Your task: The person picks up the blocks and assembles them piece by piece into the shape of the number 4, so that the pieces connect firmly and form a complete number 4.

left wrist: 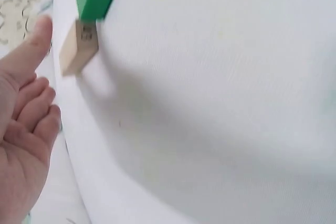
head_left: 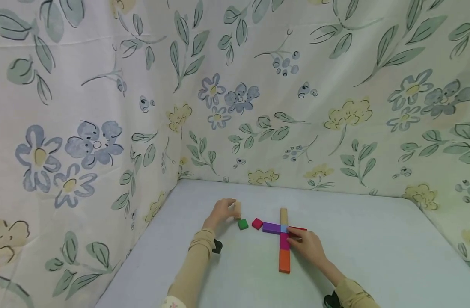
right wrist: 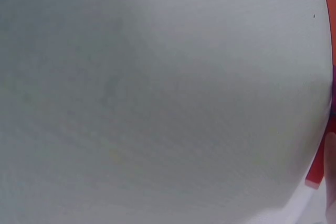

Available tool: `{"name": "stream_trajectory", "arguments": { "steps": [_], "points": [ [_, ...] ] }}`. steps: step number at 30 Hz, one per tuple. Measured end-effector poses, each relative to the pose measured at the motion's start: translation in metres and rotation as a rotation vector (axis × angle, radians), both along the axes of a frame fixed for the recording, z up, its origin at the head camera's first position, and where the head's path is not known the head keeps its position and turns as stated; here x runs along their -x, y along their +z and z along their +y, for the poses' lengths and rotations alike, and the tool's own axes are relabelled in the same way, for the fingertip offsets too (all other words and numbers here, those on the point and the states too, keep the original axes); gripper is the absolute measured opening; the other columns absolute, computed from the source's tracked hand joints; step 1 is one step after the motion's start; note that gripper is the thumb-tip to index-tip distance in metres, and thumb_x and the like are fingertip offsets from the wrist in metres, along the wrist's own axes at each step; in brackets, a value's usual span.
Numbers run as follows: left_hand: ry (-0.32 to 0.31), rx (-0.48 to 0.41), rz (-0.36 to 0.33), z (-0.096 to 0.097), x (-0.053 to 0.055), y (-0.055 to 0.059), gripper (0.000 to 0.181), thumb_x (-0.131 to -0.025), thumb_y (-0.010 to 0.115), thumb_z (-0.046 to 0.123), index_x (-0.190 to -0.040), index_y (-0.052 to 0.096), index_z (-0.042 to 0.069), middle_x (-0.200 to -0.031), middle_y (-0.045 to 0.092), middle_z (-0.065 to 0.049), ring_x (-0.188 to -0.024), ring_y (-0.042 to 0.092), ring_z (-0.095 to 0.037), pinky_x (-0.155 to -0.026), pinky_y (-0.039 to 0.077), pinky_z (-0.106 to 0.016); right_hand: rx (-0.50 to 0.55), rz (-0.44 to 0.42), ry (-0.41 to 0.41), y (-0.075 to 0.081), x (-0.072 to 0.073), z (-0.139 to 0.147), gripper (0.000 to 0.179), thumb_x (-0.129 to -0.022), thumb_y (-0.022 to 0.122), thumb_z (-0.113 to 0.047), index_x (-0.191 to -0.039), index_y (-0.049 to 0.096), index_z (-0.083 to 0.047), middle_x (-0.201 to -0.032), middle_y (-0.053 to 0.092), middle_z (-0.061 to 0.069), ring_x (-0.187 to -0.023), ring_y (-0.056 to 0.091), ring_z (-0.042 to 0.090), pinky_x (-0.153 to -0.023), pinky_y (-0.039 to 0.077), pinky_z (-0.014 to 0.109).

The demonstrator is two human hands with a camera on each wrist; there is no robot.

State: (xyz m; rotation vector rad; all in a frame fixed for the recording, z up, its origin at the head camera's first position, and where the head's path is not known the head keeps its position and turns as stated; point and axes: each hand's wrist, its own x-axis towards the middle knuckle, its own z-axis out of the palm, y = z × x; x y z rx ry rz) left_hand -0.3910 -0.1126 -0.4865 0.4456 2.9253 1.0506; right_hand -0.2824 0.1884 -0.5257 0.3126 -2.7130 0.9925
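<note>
A pale wooden block (head_left: 237, 209) stands upright by my left hand (head_left: 221, 212), near a small green block (head_left: 242, 224). In the left wrist view, the thumb and loosely bent fingers of that hand (left wrist: 23, 124) are apart from the wooden block (left wrist: 79, 48). My right hand (head_left: 309, 246) holds a red block (head_left: 298, 228) at the right side of a cross of blocks, thumb and forefinger close together. The red block (right wrist: 316, 169) is partly hidden by this hand. The cross has a light blue block (head_left: 284, 229) in its middle.
The cross's other arms are a natural wood block (head_left: 284, 216), a purple block (head_left: 271, 228) and magenta (head_left: 284, 241) and orange blocks (head_left: 284, 261). A crimson block (head_left: 257, 223) lies left of the purple one. Floral cloth (head_left: 277, 107) hangs behind the white table (head_left: 239, 273).
</note>
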Motion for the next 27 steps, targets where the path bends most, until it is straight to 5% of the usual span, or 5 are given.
{"name": "stream_trajectory", "arguments": {
  "steps": [5, 27],
  "points": [
    [-0.083, 0.042, -0.07, -0.015, 0.009, 0.0, 0.069, -0.075, 0.08, 0.018, -0.135, 0.05, -0.001, -0.139, 0.051, -0.018, -0.128, 0.048, -0.035, -0.107, 0.038, -0.046, -0.001, -0.006, -0.002, 0.0, 0.0, 0.001, 0.036, -0.081, 0.074, -0.013, -0.115, 0.069, -0.007, -0.107, 0.072, 0.011, -0.085, 0.07, 0.022, -0.074, 0.057, 0.033],
    [-0.149, 0.09, -0.18, -0.013, 0.018, -0.004, 0.079, -0.073, 0.081, 0.014, -0.141, 0.043, 0.005, -0.148, 0.042, -0.011, -0.139, 0.034, -0.032, -0.114, 0.027, -0.047, -0.011, -0.017, -0.03, 0.001, -0.001, -0.003, 0.035, -0.08, 0.075, -0.011, -0.114, 0.07, -0.007, -0.106, 0.072, 0.01, -0.082, 0.069, 0.02, -0.073, 0.057, 0.031]
  ]
}}
